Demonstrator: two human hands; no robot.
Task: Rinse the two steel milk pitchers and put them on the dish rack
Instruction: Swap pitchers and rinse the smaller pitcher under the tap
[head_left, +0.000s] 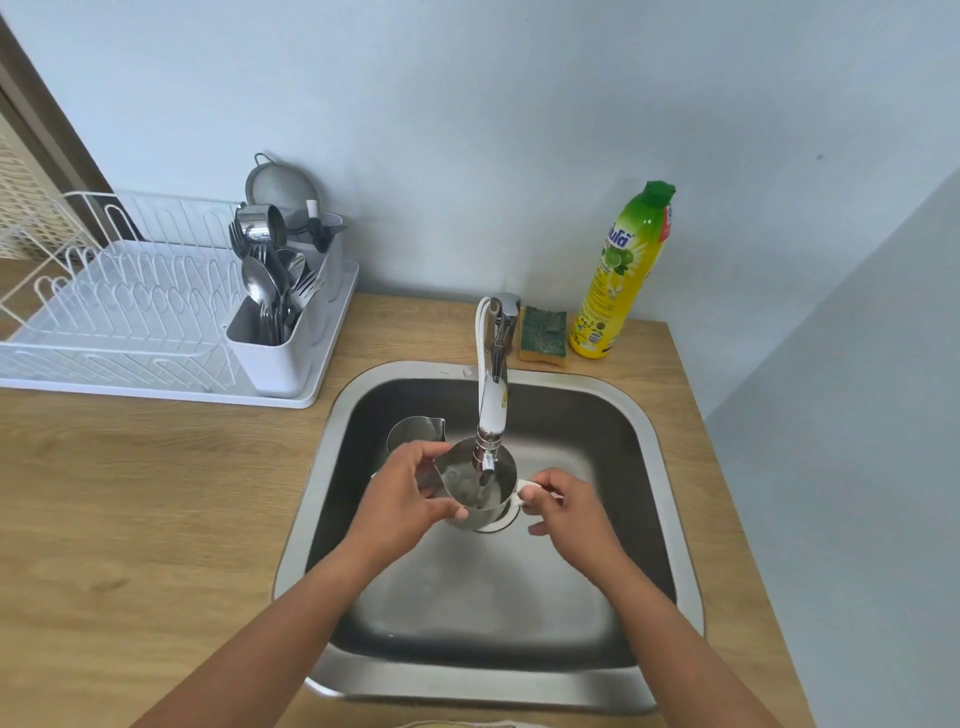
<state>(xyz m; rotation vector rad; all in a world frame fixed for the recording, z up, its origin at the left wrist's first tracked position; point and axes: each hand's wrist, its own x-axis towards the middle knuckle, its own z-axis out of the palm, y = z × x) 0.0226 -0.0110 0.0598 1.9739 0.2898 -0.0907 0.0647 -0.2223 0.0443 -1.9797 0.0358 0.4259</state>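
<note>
Head view. The left hand (400, 493) wraps its grip around the body of the held pitcher (478, 491). The right hand (566, 506) pinches the pitcher's handle (524, 491). The pitcher sits upright, its mouth directly under the faucet (491, 405), above the sink (670, 519). Whether water is running is hard to tell. The second pitcher (415, 431) stands in the sink's far left corner, just behind the left hand. The dish rack (130, 312) waits on the table (130, 493), well apart to the left. A good rinse probably means keeping the mouth centred under the spout, swirling and tipping out over the sink, with a firm hold on the wet steel.
</note>
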